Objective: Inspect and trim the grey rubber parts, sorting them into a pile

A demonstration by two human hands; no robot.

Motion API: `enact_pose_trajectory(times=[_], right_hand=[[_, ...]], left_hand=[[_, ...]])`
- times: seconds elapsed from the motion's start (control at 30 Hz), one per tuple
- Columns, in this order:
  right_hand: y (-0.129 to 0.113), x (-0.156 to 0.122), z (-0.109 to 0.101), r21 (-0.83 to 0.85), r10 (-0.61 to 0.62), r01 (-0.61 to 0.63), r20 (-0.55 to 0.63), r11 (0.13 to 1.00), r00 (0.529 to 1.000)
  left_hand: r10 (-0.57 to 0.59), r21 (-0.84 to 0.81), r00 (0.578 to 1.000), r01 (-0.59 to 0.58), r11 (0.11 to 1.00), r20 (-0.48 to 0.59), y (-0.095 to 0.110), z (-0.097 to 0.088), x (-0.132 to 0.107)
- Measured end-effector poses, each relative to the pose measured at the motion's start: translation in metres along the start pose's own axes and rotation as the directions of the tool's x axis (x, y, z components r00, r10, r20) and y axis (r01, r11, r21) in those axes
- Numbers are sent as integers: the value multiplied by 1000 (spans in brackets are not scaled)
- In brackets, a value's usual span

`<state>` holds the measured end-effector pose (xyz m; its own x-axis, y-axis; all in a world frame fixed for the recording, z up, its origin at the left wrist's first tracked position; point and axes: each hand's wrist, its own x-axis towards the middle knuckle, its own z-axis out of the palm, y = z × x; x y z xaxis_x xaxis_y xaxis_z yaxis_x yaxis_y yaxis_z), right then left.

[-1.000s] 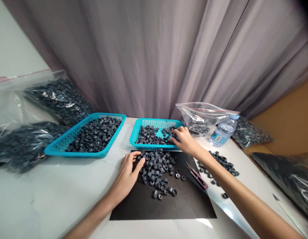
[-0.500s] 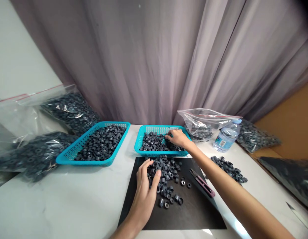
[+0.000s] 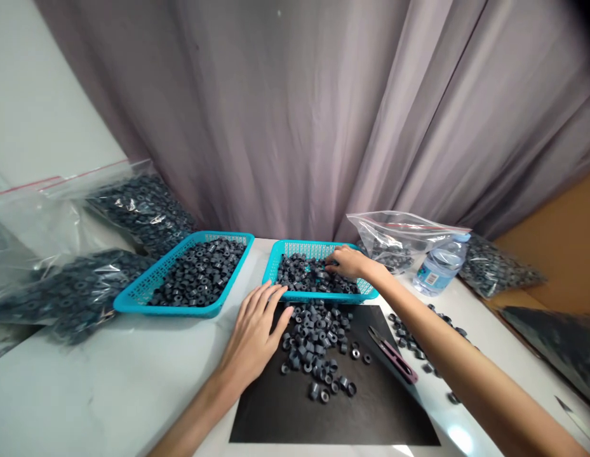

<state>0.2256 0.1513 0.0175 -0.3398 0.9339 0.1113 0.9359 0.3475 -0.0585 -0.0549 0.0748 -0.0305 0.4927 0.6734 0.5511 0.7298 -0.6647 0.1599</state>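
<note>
My left hand [image 3: 256,330] lies palm down, fingers spread, at the left edge of the black mat [image 3: 361,422]. Its fingertips come up to the front left corner of the middle turquoise basket [image 3: 272,260], and nothing shows in it. Beside the thumb, a heap of small dark grey plastic rings [image 3: 318,339] is spread on the mat. My right hand [image 3: 348,261] reaches into that basket from the right. Its fingers are curled down onto the grey rings [image 3: 299,273] there; the fingertips are hidden, so what they grip cannot be made out.
Purple thread snips [image 3: 399,362] lie on the mat's right side. Another ring-filled turquoise basket [image 3: 218,310] stands left. More loose rings [image 3: 409,339] lie near my right forearm. A zip bag [image 3: 394,231] and a water bottle [image 3: 440,270] stand back right. Filled bags [image 3: 142,212] lie left.
My left hand has moved left and away from the heap of rings, toward the basket's front corner. My right hand stays in the basket. The view has shifted slightly.
</note>
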Motion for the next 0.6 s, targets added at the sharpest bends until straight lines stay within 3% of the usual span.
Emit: enact_pose_trajectory(times=[0.1, 0.2, 0.27, 0.33, 0.5, 0.6], right_hand=[[-18, 2, -4, -18, 19, -20, -75, 1000, 997], [-48, 15, 3, 24, -135, 136, -42, 990, 990], [-56, 22, 7, 55, -197, 196, 14, 979, 980], [-48, 25, 6, 64, -183, 180, 62, 982, 981], [-4, 17, -11, 8, -6, 5, 119, 1000, 993], [1, 12, -17, 16, 15, -16, 91, 1000, 996]], left_hand=[[-4, 5, 1000, 4, 1000, -8, 3, 2, -2], [-3, 27, 1000, 4, 1000, -7, 4, 3, -3], [-7, 37, 1000, 7, 999, -7, 4, 3, -3], [-8, 36, 1000, 8, 999, -9, 4, 3, -4], [-8, 29, 1000, 9, 1000, -29, 4, 3, -4], [-3, 17, 1000, 4, 1000, -30, 4, 3, -3]])
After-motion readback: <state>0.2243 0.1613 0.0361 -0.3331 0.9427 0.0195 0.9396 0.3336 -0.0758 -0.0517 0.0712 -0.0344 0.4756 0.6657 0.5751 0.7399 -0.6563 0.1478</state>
